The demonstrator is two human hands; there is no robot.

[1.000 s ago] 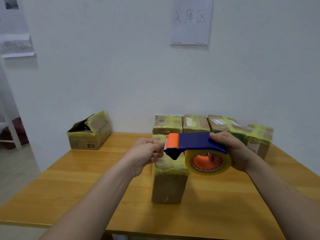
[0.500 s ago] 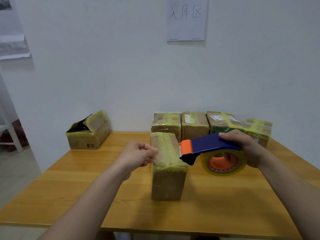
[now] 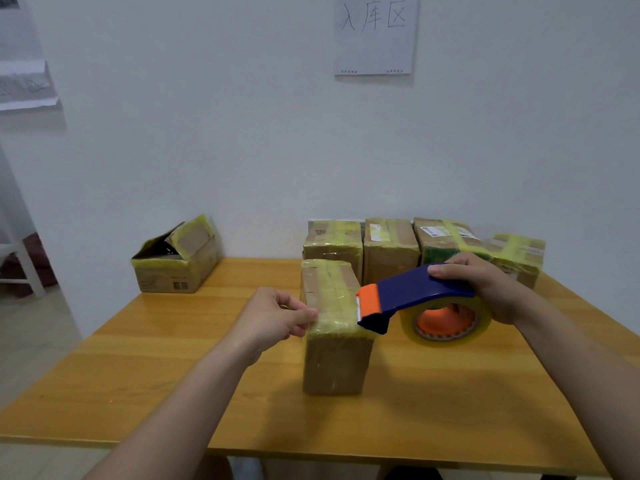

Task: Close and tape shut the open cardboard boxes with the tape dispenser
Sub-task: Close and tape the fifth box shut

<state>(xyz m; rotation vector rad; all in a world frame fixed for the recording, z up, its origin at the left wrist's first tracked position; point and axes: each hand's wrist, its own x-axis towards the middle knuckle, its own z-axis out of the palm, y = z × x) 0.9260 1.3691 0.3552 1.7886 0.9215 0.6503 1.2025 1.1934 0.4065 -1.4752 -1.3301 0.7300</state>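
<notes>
Mid-table stands the box [image 3: 332, 362] (yellow-taped); right grip [image 3: 485, 285] clasps dispenser [image 3: 415, 289], left grip [image 3: 273, 317] pinches tape [image 3: 479, 329].

Taped box [image 3: 332, 327] stands mid-table [image 3: 138, 375], four boxes [image 3: 389, 251] behind, open box [image 3: 176, 261] far-left.

Even, soft indoor light, slightly dim. Faint shadows on bench [image 3: 138, 375] under the arms. Mild wide-angle bowing at edges; slightly soft focus, no glare.

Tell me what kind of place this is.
Probably a small packing or goods-intake room: taped boxes lined up on a table, a tape dispenser in the right hand, and a handwritten wall sign reading 入库区, "inbound storage area".
</notes>
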